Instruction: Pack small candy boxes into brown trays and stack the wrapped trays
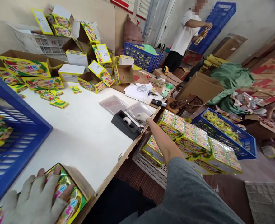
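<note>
The gloved left hand (36, 197) lies open, fingers spread, over the bright packets (73, 203) filling a box (81, 183) at the near edge of the worktop (86, 133). Beside the black tape dispenser (125, 126), the gloved right hand (142, 117) reaches to a clear plastic lid (139, 109); I can't tell if it grips.
</note>
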A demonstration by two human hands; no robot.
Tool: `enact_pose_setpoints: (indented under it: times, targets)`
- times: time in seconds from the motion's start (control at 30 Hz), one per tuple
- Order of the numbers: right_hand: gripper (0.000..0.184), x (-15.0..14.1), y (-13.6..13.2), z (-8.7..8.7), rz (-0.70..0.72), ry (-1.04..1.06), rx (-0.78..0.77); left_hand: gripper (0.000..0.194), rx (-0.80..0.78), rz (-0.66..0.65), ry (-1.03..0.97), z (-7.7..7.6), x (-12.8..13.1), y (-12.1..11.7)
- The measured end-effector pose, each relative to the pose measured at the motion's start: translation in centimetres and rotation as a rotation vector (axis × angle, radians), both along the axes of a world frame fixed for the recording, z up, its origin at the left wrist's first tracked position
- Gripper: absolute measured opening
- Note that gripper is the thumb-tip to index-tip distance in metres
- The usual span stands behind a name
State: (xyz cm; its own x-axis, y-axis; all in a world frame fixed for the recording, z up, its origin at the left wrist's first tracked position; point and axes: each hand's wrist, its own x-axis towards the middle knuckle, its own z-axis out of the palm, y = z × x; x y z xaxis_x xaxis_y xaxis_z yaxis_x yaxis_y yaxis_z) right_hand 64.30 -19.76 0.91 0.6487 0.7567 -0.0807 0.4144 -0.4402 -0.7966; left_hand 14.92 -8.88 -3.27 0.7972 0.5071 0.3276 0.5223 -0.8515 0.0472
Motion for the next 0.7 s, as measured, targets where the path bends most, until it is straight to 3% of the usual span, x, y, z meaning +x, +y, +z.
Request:
enact_pose_setpoints:
  times: [0.1,0.17,0.4,0.7]
  targets:
    - [0.043,0.0,-0.1,0.0,-0.020,0.061,-0.006,0.101,0.204,0.060,0.061,0.4,0.4,-0.6]
    - [0.043,-0.3,-0.3,0.1,-0.028,0.086,-0.002,0.095,0.250,0.063,0.087,1.0,1.0,-1.1]
    - [0.042,-2.4,-1.5,0.3,-0.031,0.083,0.059,0.086,0.174,0.091,0.087,2.7,1.8,-2.3]
    - [0.041,-3.4,-1.7,-0.5,-0.051,-0.092,0.013,0.082,0.128,0.113,0.081,1.6,1.5,-2.2]
